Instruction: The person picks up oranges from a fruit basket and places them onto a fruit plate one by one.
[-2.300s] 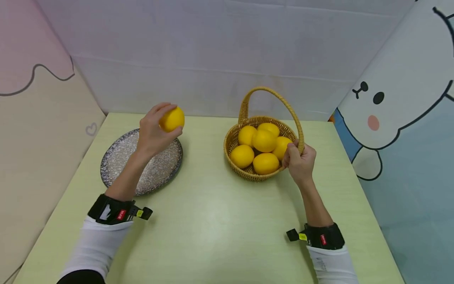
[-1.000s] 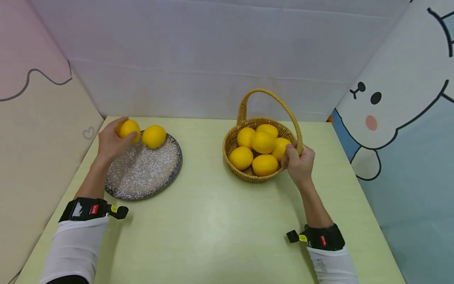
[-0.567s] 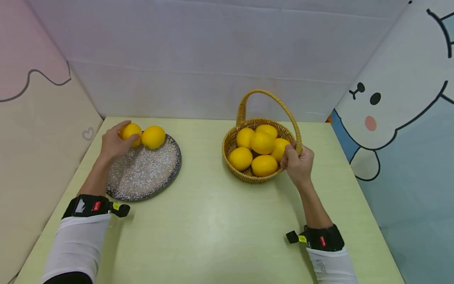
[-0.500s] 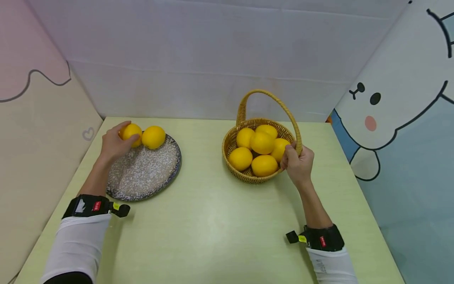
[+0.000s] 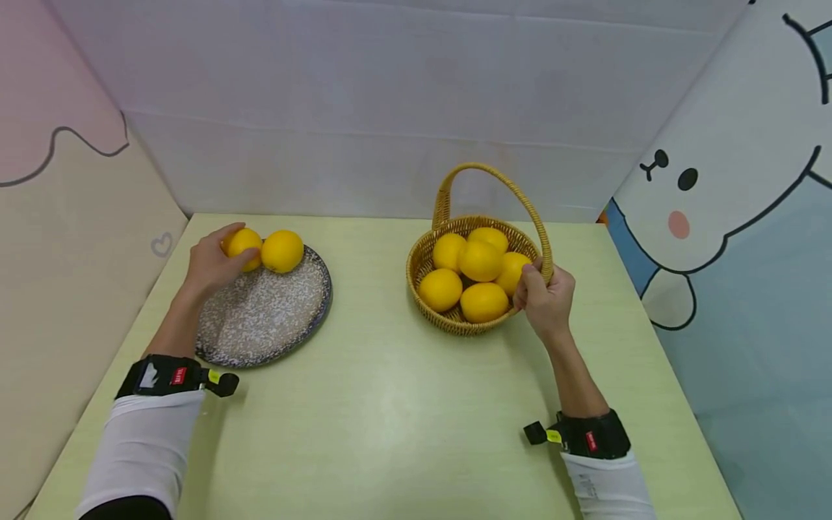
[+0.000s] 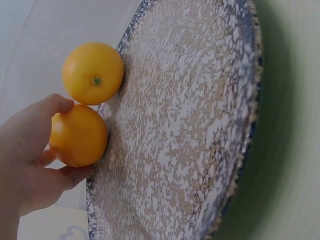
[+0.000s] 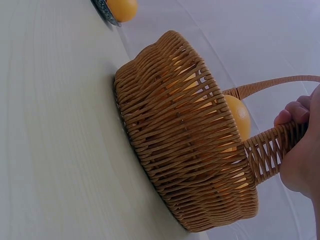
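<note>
At the far left of a speckled plate, my left hand holds an orange between thumb and fingers. Right beside it on the plate sits a second orange. In the left wrist view, the held orange is close against the second orange, whose green stem end shows. My right hand grips the near right end of the handle of a wicker basket. Several more oranges lie inside it. The right wrist view shows the basket standing on the table.
The pale green table carries the plate on its left and the basket right of centre. A white sheet hangs behind the far edge. Decorated panels flank the table on both sides.
From 2.3 to 1.0 s ago, my left hand moved left with its orange, to the plate's far-left part. Since then it has shifted slightly right, toward the second orange. My right hand stays put.
</note>
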The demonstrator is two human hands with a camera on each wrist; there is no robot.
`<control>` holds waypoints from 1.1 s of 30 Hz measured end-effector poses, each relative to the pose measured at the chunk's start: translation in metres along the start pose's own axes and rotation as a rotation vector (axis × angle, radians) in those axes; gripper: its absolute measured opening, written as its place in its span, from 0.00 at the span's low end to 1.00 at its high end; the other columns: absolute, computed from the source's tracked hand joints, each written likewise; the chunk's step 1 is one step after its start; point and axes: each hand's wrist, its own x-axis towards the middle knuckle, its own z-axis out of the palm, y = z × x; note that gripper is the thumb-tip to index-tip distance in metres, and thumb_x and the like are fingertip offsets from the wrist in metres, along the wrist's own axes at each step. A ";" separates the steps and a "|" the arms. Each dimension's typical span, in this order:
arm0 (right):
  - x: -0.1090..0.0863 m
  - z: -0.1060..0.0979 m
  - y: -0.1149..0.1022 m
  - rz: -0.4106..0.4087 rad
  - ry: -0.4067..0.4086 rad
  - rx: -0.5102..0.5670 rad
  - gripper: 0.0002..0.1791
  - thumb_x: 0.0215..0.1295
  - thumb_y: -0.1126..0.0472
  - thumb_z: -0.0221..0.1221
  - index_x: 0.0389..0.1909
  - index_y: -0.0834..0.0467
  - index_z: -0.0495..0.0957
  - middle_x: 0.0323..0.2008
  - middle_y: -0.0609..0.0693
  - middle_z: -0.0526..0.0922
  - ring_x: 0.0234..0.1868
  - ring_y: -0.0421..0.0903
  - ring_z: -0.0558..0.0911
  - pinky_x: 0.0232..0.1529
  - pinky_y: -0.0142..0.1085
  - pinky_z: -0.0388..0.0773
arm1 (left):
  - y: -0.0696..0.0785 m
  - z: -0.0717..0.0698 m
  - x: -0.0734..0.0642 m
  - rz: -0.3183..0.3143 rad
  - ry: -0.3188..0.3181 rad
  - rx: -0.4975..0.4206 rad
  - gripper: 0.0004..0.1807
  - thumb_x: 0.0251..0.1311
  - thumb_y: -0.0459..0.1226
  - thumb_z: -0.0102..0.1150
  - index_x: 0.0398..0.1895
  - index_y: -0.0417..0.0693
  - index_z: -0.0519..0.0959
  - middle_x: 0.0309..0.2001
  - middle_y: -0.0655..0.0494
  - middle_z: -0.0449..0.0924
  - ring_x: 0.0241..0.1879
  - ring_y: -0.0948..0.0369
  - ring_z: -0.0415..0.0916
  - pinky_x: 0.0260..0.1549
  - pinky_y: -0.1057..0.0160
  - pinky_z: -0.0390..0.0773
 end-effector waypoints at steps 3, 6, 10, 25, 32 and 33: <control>0.000 0.000 -0.001 -0.002 0.002 0.004 0.21 0.73 0.73 0.46 0.15 0.68 0.62 0.07 0.47 0.65 0.05 0.50 0.62 0.03 0.34 0.66 | 0.000 0.000 0.000 0.002 -0.007 -0.001 0.39 0.72 0.50 0.59 0.81 0.46 0.63 0.67 0.30 0.70 0.52 0.39 0.71 0.42 0.44 0.76; 0.000 0.001 -0.002 -0.005 0.003 0.005 0.21 0.73 0.73 0.46 0.15 0.68 0.62 0.07 0.46 0.65 0.05 0.50 0.62 0.03 0.33 0.67 | 0.000 0.000 0.000 0.001 -0.018 -0.010 0.39 0.73 0.52 0.57 0.81 0.46 0.62 0.68 0.31 0.68 0.53 0.39 0.70 0.44 0.43 0.75; -0.001 0.001 -0.001 -0.012 0.004 0.004 0.21 0.72 0.74 0.46 0.15 0.67 0.62 0.07 0.46 0.65 0.05 0.49 0.62 0.03 0.33 0.66 | 0.000 0.000 -0.001 -0.014 -0.036 -0.033 0.41 0.73 0.56 0.52 0.83 0.49 0.59 0.73 0.33 0.63 0.58 0.38 0.67 0.49 0.38 0.73; -0.002 0.000 0.000 0.000 -0.002 0.015 0.21 0.73 0.72 0.47 0.16 0.62 0.63 0.07 0.45 0.64 0.05 0.44 0.62 0.05 0.28 0.66 | 0.016 -0.011 -0.003 0.034 0.013 0.037 0.49 0.71 0.64 0.48 0.85 0.49 0.50 0.82 0.41 0.40 0.77 0.38 0.37 0.67 0.25 0.45; -0.002 0.000 0.001 -0.011 -0.003 0.013 0.21 0.73 0.72 0.47 0.16 0.65 0.62 0.07 0.46 0.64 0.05 0.44 0.62 0.05 0.28 0.66 | 0.026 -0.013 -0.002 0.068 0.001 0.115 0.50 0.70 0.66 0.48 0.86 0.52 0.47 0.82 0.39 0.34 0.76 0.34 0.34 0.64 0.21 0.44; -0.002 0.000 0.001 -0.012 -0.003 0.016 0.21 0.73 0.73 0.47 0.16 0.65 0.62 0.07 0.46 0.64 0.05 0.43 0.62 0.05 0.28 0.66 | 0.027 -0.013 -0.003 0.072 0.000 0.119 0.50 0.69 0.66 0.48 0.86 0.53 0.48 0.82 0.39 0.35 0.76 0.34 0.34 0.63 0.21 0.44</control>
